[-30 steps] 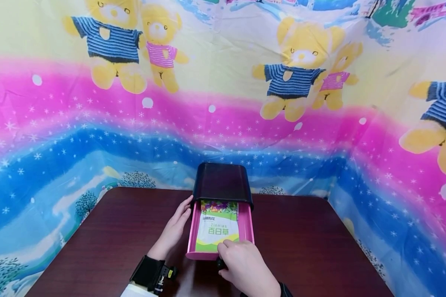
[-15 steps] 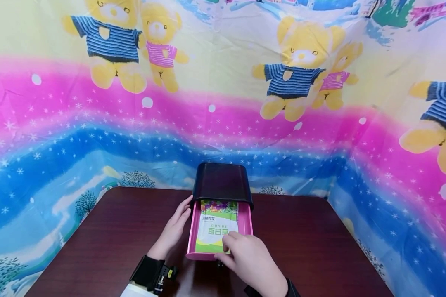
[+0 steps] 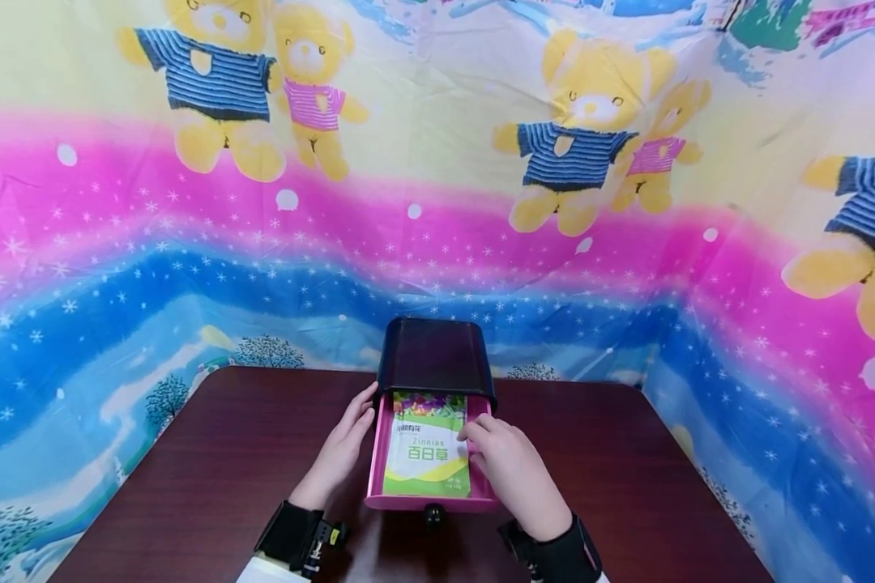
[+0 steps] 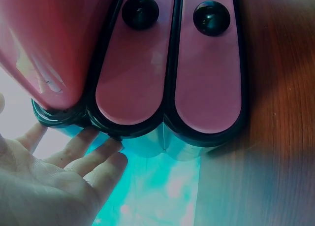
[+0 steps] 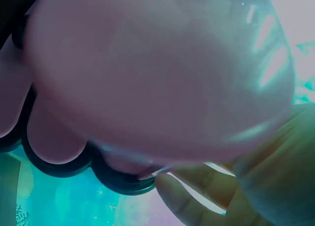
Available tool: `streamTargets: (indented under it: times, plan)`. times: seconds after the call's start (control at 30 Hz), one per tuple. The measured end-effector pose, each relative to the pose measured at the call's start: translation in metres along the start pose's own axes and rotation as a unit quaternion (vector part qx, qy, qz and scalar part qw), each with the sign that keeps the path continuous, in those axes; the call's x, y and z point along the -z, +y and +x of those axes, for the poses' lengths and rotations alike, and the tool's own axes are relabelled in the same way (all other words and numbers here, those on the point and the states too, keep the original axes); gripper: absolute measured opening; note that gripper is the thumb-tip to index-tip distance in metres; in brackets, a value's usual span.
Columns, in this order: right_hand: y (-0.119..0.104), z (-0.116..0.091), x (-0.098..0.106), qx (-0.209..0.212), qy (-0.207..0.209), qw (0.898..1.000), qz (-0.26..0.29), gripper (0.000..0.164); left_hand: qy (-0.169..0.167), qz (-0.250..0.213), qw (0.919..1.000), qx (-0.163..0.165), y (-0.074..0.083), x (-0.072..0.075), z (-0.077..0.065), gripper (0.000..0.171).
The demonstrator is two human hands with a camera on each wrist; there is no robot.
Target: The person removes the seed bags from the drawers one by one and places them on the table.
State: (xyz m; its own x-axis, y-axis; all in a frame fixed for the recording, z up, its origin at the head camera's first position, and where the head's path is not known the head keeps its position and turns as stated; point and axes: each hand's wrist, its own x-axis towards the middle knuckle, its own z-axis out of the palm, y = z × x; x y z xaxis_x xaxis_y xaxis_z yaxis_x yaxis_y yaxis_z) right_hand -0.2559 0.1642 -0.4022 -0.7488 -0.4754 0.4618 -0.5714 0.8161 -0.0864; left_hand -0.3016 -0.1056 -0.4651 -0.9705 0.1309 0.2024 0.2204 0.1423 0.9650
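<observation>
A small black cabinet (image 3: 435,356) stands on the table, its top pink drawer (image 3: 397,503) pulled out toward me. Flat inside that drawer lies a green and white zinnia seed packet (image 3: 421,461) with flowers printed at its far end. My left hand (image 3: 338,448) rests with extended fingers against the cabinet's left side; the left wrist view shows its fingertips at the black frame. Over the drawer's right wall is my right hand (image 3: 514,465), its fingertips by the packet's right edge. Whether they pinch the packet is hidden. The black knob (image 3: 433,515) is untouched.
Below the pulled-out drawer, two more pink drawers sit pushed in, a middle drawer (image 4: 133,78) and a bottom drawer (image 4: 209,83), each with a black knob. The dark wooden table (image 3: 612,470) is backed by a printed bear curtain (image 3: 408,243).
My right hand has let go of the drawer's knob and moved up and right to the packet's right edge. The left hand, drawer and packet have stayed in place.
</observation>
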Motion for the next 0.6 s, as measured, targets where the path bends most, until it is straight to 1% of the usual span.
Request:
streamTargets:
  times: [0.1, 0.2, 0.3, 0.4, 0.6]
  plan:
    - [0.0027, 0.0003, -0.003, 0.01, -0.007, 1.0, -0.017, 0.021, 0.002, 0.001, 1.0, -0.001, 0.0003, 0.0, 0.0001, 0.053]
    - [0.0035, 0.0001, -0.0053, 0.006, -0.011, 1.0, -0.023, 0.018, 0.003, -0.001, 1.0, -0.006, 0.0013, -0.0001, -0.0003, 0.053]
    - [0.0041, 0.0004, -0.0072, 0.005, -0.012, 1.0, -0.023, 0.021, 0.005, -0.002, 1.0, -0.008, 0.0023, -0.0005, -0.0009, 0.052]
    - [0.0051, 0.0013, -0.0089, 0.014, -0.014, 1.0, -0.019, 0.026, 0.005, -0.004, 1.0, -0.008, 0.0034, -0.0006, -0.0018, 0.052]
    - [0.0063, 0.0026, -0.0106, 0.032, -0.042, 0.999, -0.003, 0.028, 0.004, -0.001, 1.0, -0.005, 0.0034, -0.001, -0.0026, 0.052]
